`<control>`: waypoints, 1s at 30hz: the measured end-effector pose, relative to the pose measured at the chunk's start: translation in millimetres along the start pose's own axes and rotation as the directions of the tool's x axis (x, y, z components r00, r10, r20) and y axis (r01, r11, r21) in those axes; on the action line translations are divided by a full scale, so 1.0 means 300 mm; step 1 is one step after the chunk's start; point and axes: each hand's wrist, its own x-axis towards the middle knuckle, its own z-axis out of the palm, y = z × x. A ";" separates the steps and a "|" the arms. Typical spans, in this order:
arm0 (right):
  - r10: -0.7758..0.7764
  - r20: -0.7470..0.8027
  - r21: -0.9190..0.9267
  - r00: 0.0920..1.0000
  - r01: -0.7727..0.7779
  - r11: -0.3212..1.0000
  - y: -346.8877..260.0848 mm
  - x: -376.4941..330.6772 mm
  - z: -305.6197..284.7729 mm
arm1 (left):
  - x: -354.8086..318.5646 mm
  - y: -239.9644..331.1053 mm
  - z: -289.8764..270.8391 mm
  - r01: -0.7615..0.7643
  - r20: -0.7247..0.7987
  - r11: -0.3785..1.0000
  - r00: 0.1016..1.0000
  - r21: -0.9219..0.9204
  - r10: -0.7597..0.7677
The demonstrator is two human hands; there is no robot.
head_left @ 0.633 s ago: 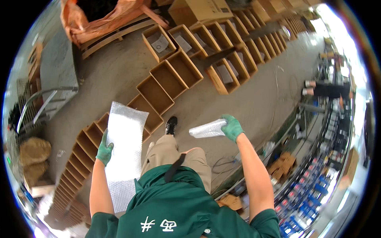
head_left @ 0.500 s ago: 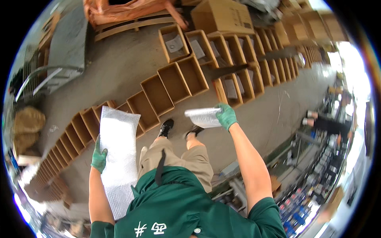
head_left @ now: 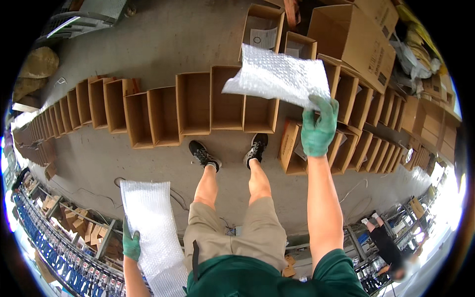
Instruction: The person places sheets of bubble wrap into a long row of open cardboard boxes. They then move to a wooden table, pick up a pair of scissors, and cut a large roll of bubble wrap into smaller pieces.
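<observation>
My right hand [head_left: 319,127], in a green glove, grips one corner of a bubble wrap sheet [head_left: 284,74]. The sheet spreads out to the left over the row of open cardboard boxes and covers the upper part of one box [head_left: 260,116]. Low on the left, my gloved left hand [head_left: 131,244] is closed on the edge of a long piece of bubble wrap [head_left: 151,222], which hangs beside my leg; whether it is one layer or several I cannot tell. Straight ahead of my shoes stands an open box [head_left: 193,101] with nothing visible in it.
Rows of open boxes [head_left: 162,116] run left and right. Some on the right hold papers [head_left: 263,38]. A large carton [head_left: 346,37] stands at the far right, sacks [head_left: 37,67] at the far left. Behind me are racks of goods [head_left: 64,252]; another person [head_left: 388,247] is at the right.
My right hand has swung the bubble wrap sheet out over the boxes, where it now spreads open. My body has turned to face the row. The left hand keeps its bubble wrap.
</observation>
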 end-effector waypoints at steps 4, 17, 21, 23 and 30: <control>0.087 0.043 0.277 0.995 -0.096 0.956 0.138 -0.095 0.031 | -0.019 -0.016 0.098 0.057 -0.001 0.998 0.998 0.000 -0.057; 0.223 0.669 0.109 0.709 -0.391 0.914 0.274 -0.186 -0.081 | 0.139 -0.011 0.183 0.141 0.065 0.982 0.989 -0.123 -0.133; 0.312 0.714 -0.042 0.627 -0.406 0.913 0.537 -0.096 0.162 | 0.140 -0.096 0.203 0.189 0.043 0.981 0.981 0.045 -0.190; 0.353 0.697 -0.039 0.624 -0.459 0.888 0.705 -0.061 0.325 | 0.155 -0.121 0.220 0.216 0.050 0.973 0.974 0.085 -0.221; 0.390 0.599 -0.490 0.700 -0.065 0.870 0.995 0.083 0.798 | 0.143 -0.167 0.290 0.321 0.025 0.939 0.945 0.127 -0.326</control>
